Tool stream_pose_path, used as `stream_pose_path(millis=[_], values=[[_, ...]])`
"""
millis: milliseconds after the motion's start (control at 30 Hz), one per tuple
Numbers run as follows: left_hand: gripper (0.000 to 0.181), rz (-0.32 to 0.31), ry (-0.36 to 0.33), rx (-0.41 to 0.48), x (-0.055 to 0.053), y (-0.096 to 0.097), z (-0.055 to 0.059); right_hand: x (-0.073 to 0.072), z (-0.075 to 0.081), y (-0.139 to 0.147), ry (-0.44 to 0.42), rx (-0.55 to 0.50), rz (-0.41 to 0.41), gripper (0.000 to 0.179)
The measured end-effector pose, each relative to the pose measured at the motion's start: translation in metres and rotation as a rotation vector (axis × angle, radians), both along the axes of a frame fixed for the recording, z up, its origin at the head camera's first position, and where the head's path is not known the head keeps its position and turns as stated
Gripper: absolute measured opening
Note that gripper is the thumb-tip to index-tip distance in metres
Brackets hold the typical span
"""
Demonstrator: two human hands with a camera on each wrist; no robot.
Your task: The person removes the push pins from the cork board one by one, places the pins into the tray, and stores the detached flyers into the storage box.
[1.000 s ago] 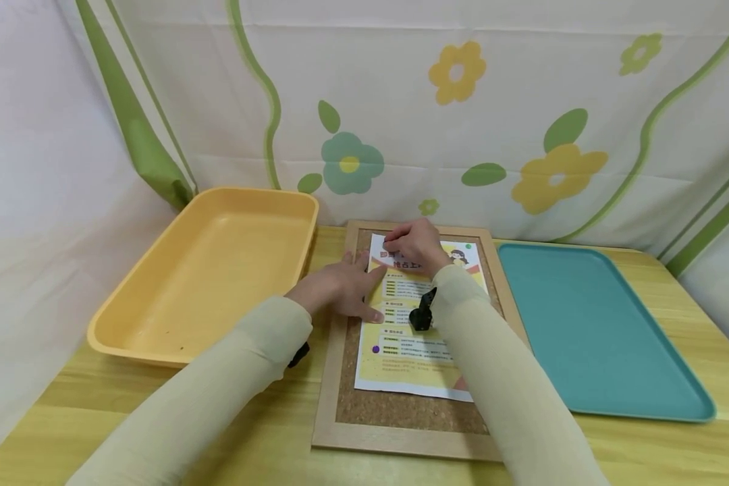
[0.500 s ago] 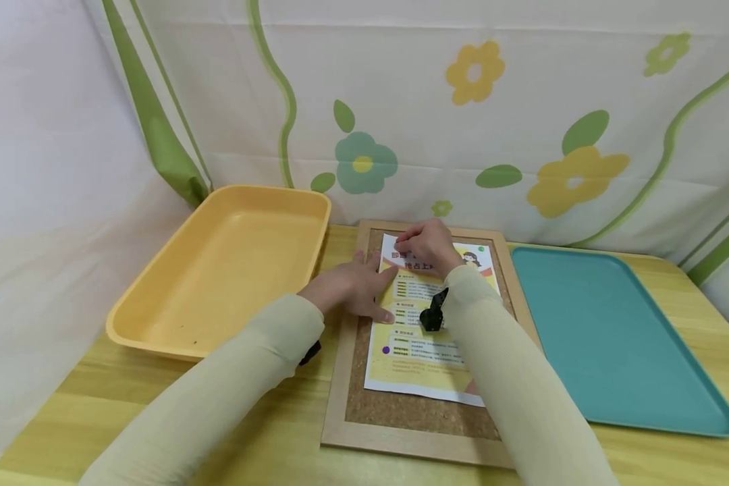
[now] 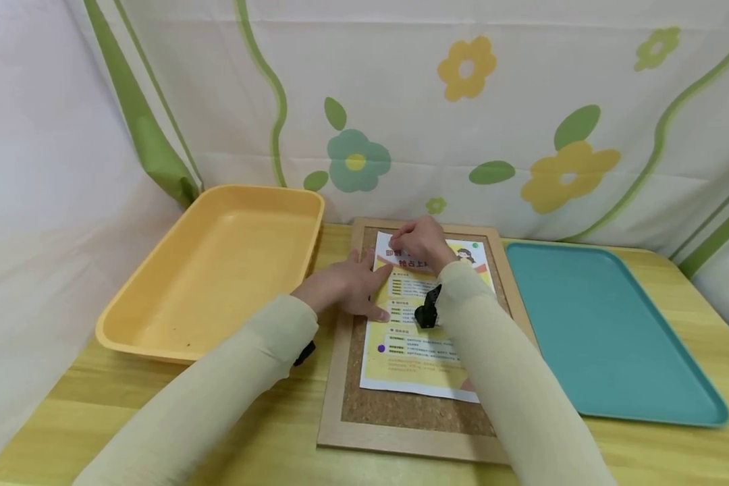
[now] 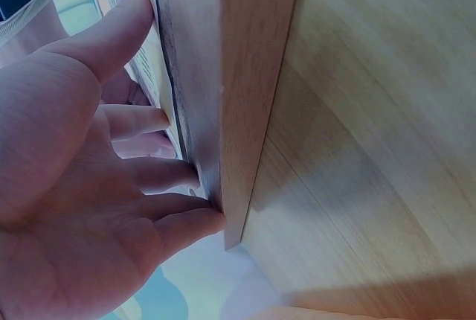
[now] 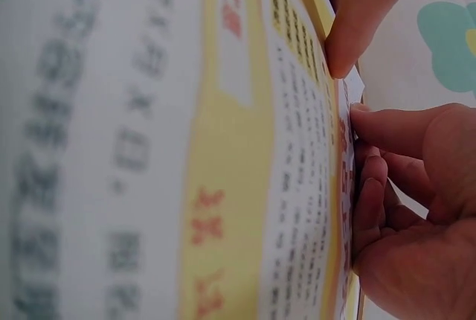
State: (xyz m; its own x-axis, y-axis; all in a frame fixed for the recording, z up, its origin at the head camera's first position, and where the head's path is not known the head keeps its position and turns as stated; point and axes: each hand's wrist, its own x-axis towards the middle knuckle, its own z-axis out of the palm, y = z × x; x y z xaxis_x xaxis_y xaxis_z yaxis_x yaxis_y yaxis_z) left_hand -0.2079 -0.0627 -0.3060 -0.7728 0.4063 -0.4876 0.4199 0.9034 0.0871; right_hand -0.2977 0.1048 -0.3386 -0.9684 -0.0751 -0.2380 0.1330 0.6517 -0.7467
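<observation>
- While both hands are on the printed sheet [image 3: 408, 339], head view shows it flat on a cork board [image 3: 422, 412], between a yellow tray [image 3: 237, 270] and a teal tray [image 3: 619, 337] on the table [image 3: 121, 398]
- Same view: left hand [image 3: 346, 287] spread wide across the sheet's left edge; right hand [image 3: 424, 244] narrow, fingers curled at the sheet's upper left
- Purple dot [image 3: 381, 348] low on the sheet's left side, green dot [image 3: 476, 245] at its top right corner
- Left wrist view: thumb on the sheet, one fingertip touching the wooden frame [image 4: 253, 82]
- Right wrist view: right fingertips at the sheet; can't tell if they pinch anything
</observation>
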Motion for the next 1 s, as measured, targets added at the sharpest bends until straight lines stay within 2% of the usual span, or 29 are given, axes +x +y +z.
stream_pose_path(millis=[400,667,1000], values=[[0.101,-0.009,-0.010,-0.002,-0.002,0.000,-0.001,0.000,-0.001,0.000,-0.006,-0.003,0.012,0.016],[0.101,-0.019,-0.017,0.004,-0.001,-0.001,0.000,0.002,-0.001,0.009,-0.016,-0.087,0.055,0.017],[0.100,-0.015,-0.012,0.006,-0.002,-0.003,-0.001,0.002,-0.002,0.011,-0.021,-0.151,0.008,0.019]])
